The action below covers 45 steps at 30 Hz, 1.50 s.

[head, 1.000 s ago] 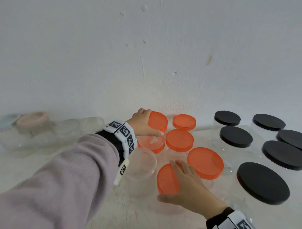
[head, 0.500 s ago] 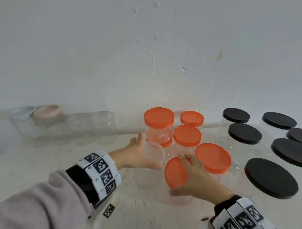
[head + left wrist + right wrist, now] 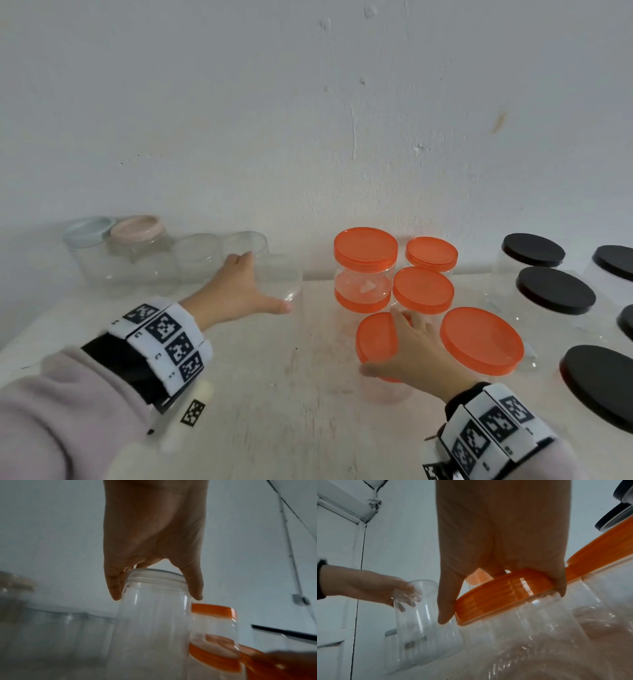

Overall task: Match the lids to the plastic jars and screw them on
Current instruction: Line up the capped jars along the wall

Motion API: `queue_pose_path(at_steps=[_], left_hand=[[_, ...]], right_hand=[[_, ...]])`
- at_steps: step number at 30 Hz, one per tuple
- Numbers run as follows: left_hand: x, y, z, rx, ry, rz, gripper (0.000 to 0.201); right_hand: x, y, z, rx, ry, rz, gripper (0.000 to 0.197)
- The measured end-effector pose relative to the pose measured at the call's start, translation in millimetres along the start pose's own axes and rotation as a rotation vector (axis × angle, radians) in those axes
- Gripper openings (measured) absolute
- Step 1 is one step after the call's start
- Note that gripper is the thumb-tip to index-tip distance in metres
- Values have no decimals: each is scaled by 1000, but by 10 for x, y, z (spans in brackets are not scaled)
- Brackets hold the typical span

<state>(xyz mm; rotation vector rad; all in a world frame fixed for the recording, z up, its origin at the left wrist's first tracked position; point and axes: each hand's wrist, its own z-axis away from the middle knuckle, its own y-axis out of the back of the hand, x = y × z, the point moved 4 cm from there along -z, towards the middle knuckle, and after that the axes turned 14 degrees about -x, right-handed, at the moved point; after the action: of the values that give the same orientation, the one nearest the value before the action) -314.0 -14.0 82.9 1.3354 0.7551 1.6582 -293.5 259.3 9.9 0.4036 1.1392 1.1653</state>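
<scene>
At nine o'clock on the white table [image 3: 274,428], clear jars stand along the wall, one with a pale pink lid [image 3: 137,229]. The left hand [image 3: 236,294] grips an open clear jar [image 3: 152,622] by its threaded neck, thumb and fingers curled round it; the jar is lidless, smooth-walled and see-through. At three o'clock of it stand orange-lidded jars. The right hand [image 3: 416,356] clasps the orange lid [image 3: 503,595], ribbed at its edge, atop its clear jar. Black-lidded jars [image 3: 555,291] stand farthest right.

A clear lidless jar [image 3: 150,622] stands upright — beside it, a tilted orange-lidded jar [image 3: 505,592] among capped ones.
</scene>
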Motion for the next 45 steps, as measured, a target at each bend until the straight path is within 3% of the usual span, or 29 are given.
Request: queue_pose_path(at_steps=[2,8,12,22,34,36,39,41,45], left_hand=[[-94,348,6,115,10,31,91],[-346,1223,-64,375,42,123,119],[-498,1453,-274,473,70,121,104],[-772,1300,-841,456,156,106,103],[-826,1219,-1038,466,162,228,106],[-740,1185,-968,558,111,184,108],[-417,979,-810,714,-149,132,96],[-144,662,-763,631,-311,106,89],[245,-142,-823,123,-426,196,104]], right_hand=[[-34,11,-48,7,-8,-1,118],[-37,0,-174,13,0,-3,122],[-8,-7,-265,-12,-5,3,126],[27,6,-363,-38,-7,24,130],[20,12,-330,-31,17,20,129],[19,12,-324,-29,24,19,129],[18,7,-326,-25,29,13,129],[18,2,-329,-20,31,4,129],[15,5,-327,-11,36,-14,130]])
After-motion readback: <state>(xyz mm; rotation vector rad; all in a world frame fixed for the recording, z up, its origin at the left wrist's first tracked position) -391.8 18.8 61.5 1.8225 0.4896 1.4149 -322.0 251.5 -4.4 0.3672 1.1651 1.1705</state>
